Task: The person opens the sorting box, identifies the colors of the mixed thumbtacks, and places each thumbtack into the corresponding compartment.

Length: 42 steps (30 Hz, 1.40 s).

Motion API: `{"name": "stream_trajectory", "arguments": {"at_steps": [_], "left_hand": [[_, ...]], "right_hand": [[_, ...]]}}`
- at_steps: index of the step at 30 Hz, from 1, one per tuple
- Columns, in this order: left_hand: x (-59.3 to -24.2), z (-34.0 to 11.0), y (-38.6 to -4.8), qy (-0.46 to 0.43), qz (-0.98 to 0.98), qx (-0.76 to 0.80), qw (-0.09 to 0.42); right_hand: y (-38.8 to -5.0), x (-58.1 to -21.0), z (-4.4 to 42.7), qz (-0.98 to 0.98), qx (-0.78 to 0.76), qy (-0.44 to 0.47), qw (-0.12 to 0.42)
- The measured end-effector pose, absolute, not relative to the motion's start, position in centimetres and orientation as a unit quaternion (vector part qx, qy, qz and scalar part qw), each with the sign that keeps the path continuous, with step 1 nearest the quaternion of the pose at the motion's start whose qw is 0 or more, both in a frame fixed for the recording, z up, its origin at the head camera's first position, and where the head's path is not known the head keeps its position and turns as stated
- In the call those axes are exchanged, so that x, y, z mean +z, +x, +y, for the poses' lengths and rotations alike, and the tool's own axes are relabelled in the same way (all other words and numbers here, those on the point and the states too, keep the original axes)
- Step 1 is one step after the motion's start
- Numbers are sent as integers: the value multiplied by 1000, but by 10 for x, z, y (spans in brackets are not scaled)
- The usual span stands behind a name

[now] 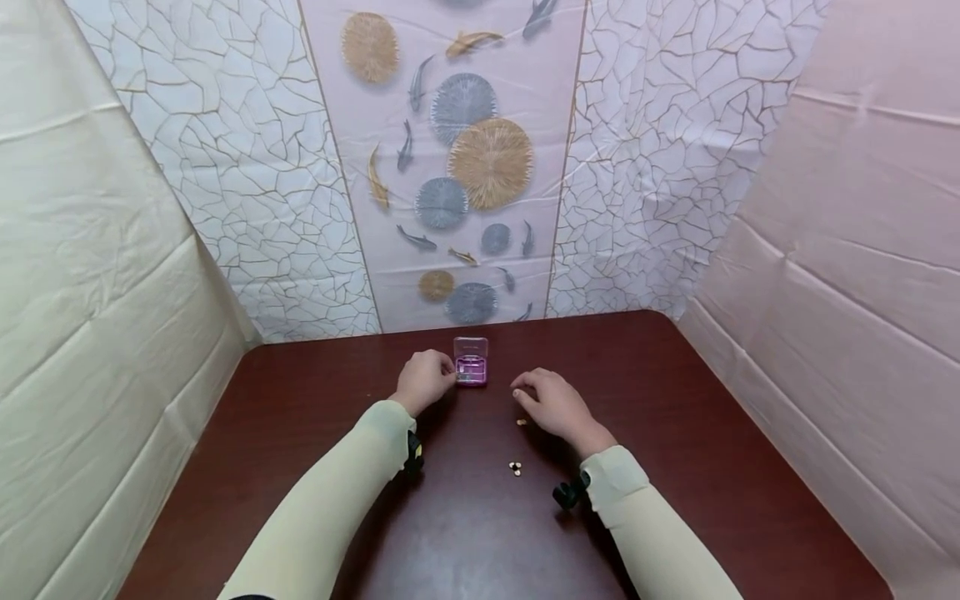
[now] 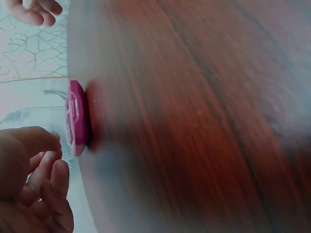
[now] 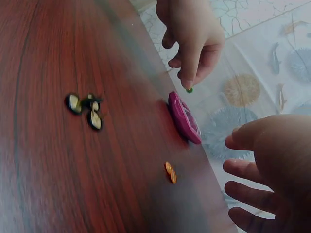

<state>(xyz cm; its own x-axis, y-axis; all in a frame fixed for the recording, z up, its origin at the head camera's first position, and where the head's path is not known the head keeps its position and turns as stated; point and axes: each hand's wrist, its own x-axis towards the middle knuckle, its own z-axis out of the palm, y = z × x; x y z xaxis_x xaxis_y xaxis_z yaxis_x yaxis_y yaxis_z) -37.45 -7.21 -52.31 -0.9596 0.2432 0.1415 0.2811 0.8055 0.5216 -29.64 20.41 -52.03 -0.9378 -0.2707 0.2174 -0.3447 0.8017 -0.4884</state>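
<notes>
A small magenta case (image 1: 472, 369) with its clear lid raised stands on the table; small things lie inside. My left hand (image 1: 425, 379) is at the case's left side, and in the right wrist view its thumb and finger pinch a tiny green item (image 3: 189, 90) by the case (image 3: 183, 118). What the item is, I cannot tell. To the right of the case my right hand (image 1: 557, 406) hovers with fingers apart, holding nothing. An orange piece (image 3: 170, 172) lies on the table near it, and several dark-rimmed pale pieces (image 3: 95, 119) lie closer to me.
The dark red-brown table (image 1: 300, 467) reaches back to a patterned cloth wall (image 1: 465, 167). Pale cloth hangs along the left (image 1: 97, 292) and right (image 1: 847, 250) sides. A dark device is strapped on each wrist.
</notes>
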Motion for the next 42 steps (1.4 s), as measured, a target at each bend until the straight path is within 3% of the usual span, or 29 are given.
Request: {"name": "stream_trajectory", "arguments": {"at_steps": [6, 14, 22, 36, 42], "left_hand": [[-524, -70, -383, -124, -956, -263, 49], [-531, -68, -386, -122, -958, -258, 37], [-535, -72, -381, -132, -955, -259, 52], [-524, -91, -316, -145, -949, -274, 49], [-523, -97, -286, -168, -945, -281, 23]], "right_hand": [[-297, -520, 212, -952, 253, 162, 57], [-293, -526, 218, -961, 227, 159, -23], [-290, -527, 217, -963, 219, 156, -21], [-292, -527, 215, -966, 195, 167, -14], [-295, -531, 213, -967, 185, 173, -14]]}}
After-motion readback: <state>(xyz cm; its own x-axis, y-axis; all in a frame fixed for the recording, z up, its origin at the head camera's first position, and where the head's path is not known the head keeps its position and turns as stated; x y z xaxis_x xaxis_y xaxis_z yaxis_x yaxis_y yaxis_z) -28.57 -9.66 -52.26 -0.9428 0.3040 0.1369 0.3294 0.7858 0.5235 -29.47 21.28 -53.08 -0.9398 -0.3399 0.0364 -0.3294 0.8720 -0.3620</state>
